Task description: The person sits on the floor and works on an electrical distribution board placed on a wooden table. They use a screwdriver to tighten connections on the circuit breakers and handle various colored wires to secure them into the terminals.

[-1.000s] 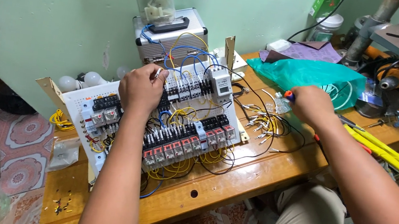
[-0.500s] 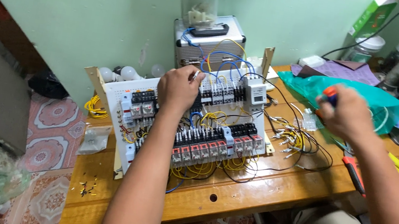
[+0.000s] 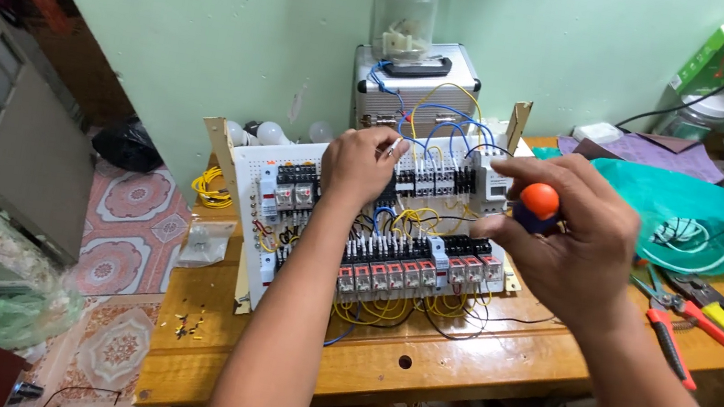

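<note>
The left hand pinches a wire on the white wired control panel; the right hand grips an orange-capped screwdriver, which seems ready for tightening a terminal.

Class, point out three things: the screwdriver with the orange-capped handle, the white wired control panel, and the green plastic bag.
Orange-capped screwdriver [image 3: 538,205], head view: its handle end.
White wired control panel [image 3: 254,164], head view: bare upper-left face.
Green plastic bag [image 3: 672,199], head view: its upper side.
</note>
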